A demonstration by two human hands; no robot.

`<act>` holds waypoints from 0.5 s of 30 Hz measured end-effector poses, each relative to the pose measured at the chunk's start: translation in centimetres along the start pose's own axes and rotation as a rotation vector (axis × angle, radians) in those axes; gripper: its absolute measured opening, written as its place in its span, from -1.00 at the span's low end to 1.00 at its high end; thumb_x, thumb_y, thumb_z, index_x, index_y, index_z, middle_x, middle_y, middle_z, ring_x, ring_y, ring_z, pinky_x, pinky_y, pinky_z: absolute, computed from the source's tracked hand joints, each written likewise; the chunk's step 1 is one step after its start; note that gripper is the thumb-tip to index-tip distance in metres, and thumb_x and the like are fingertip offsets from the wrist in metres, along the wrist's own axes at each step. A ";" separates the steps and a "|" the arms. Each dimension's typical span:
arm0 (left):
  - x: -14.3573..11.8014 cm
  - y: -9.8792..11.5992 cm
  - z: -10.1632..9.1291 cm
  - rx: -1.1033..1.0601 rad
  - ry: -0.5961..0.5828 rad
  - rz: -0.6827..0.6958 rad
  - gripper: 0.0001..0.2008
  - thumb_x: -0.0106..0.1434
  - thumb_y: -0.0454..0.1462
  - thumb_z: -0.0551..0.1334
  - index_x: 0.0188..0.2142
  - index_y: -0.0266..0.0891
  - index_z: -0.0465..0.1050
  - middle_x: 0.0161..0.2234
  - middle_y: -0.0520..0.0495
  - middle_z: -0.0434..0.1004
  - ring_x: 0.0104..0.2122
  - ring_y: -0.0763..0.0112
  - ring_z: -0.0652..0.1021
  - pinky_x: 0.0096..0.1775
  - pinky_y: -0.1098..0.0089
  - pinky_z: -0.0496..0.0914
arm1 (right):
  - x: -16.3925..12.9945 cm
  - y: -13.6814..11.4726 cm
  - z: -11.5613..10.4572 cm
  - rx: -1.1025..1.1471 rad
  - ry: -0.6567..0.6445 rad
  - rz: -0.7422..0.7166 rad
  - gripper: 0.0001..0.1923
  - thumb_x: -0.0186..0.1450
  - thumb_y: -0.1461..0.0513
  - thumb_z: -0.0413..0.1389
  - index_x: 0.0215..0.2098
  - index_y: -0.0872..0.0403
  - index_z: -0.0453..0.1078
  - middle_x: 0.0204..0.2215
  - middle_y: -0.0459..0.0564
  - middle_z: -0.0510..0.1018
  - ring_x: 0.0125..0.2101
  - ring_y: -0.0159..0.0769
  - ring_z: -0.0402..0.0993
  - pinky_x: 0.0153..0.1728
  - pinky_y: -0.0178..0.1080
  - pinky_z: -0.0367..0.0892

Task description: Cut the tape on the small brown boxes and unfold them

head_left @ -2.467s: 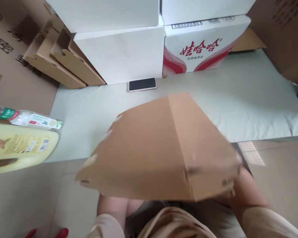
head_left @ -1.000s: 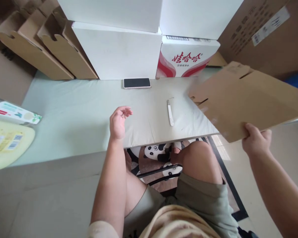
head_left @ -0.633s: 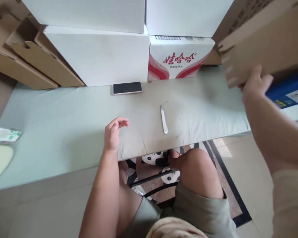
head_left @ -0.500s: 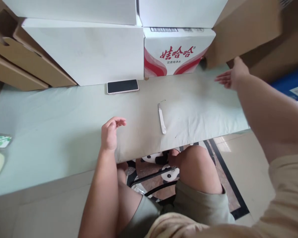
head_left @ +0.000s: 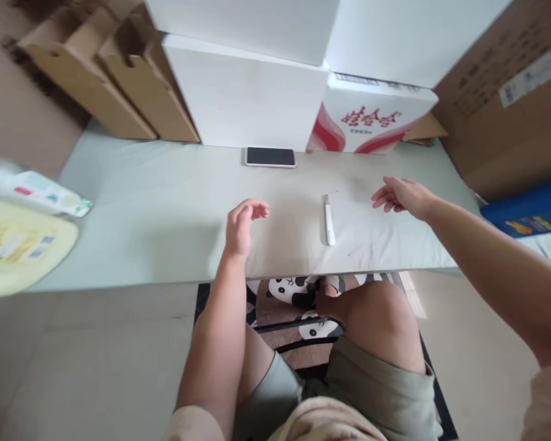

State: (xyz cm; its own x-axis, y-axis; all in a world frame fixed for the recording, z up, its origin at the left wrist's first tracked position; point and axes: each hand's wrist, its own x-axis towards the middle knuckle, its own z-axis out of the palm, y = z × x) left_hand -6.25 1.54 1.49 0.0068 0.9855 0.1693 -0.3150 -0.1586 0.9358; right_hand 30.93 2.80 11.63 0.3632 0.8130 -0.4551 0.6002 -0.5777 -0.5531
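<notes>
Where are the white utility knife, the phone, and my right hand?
white utility knife (head_left: pixel 329 220), head view, middle of its handle.
phone (head_left: pixel 270 157), head view, centre of its dark screen.
right hand (head_left: pixel 401 196), head view, back of the hand.

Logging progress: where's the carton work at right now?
Done: the carton held a second ago is out of the hands; folded cartons stand at the table's back left. In hand: nothing; left hand and right hand are open and empty, either side of the knife. Left: the knife lies untouched; beyond that, can't tell.
</notes>
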 end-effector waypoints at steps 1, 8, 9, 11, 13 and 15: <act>-0.3 0.4 -0.3 0.015 -0.011 0.002 -0.55 0.23 0.12 0.25 -0.34 -0.21 0.63 -0.38 -0.09 0.67 -0.36 0.36 0.60 -0.20 0.32 0.48 | -0.5 -1.0 0.8 -0.050 0.002 -0.052 -0.52 0.46 0.02 -0.10 -0.36 0.13 0.49 -0.25 0.25 0.70 -0.58 -0.38 0.38 -0.54 -0.27 0.18; -1.1 3.3 -2.9 0.120 -0.003 0.017 -0.49 0.30 0.14 0.13 -0.35 -0.21 0.62 -0.27 -0.17 0.71 -0.29 0.29 0.59 -0.07 0.22 0.46 | -1.9 -10.7 10.1 -0.378 -0.039 -0.440 -0.77 0.31 0.11 0.10 -0.33 0.04 0.55 -0.53 -0.05 0.57 -0.46 -0.28 0.45 -0.27 -0.21 0.33; -1.1 3.5 -3.3 0.120 0.005 0.007 -0.49 0.30 0.14 0.13 -0.35 -0.21 0.61 -0.27 -0.17 0.71 -0.28 0.29 0.58 -0.07 0.22 0.45 | -2.1 -12.6 11.8 -0.417 -0.047 -0.487 -0.77 0.32 0.10 0.11 -0.32 0.02 0.56 -0.55 -0.07 0.54 -0.43 -0.25 0.48 -0.23 -0.20 0.34; -1.1 4.0 -4.1 0.074 0.013 -0.044 -0.50 0.30 0.13 0.13 -0.36 -0.20 0.61 -0.28 -0.15 0.70 -0.28 0.30 0.58 -0.07 0.23 0.44 | -2.2 -16.8 15.3 -0.477 -0.059 -0.572 -0.75 0.34 0.08 0.08 -0.30 0.00 0.55 -0.50 -0.06 0.56 -0.36 -0.19 0.53 -0.18 -0.16 0.35; -1.1 4.4 -4.8 -0.028 0.017 -0.118 -0.51 0.31 0.11 0.10 -0.35 -0.20 0.60 -0.28 -0.13 0.69 -0.29 0.33 0.58 -0.09 0.25 0.44 | -2.3 -21.2 18.8 -0.516 -0.068 -0.645 -0.71 0.38 0.05 0.05 -0.27 0.00 0.55 -0.38 0.00 0.62 -0.24 -0.09 0.56 -0.12 -0.09 0.38; -1.0 4.9 -5.7 -0.078 0.034 -0.150 -0.53 0.33 0.06 0.08 -0.34 -0.20 0.60 -0.30 -0.12 0.67 -0.30 0.34 0.57 -0.09 0.25 0.43 | -2.3 -25.7 21.9 -0.548 -0.054 -0.766 -0.69 0.40 0.05 0.02 -0.21 0.02 0.55 -0.15 0.09 0.66 -0.06 0.01 0.56 -0.01 -0.01 0.41</act>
State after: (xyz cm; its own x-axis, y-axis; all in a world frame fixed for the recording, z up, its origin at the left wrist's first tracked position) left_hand -13.17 0.11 4.14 0.0279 0.9994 0.0179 -0.3856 -0.0057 0.9227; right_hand -0.95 14.15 11.60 -0.2943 0.9449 -0.1432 0.9184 0.2381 -0.3160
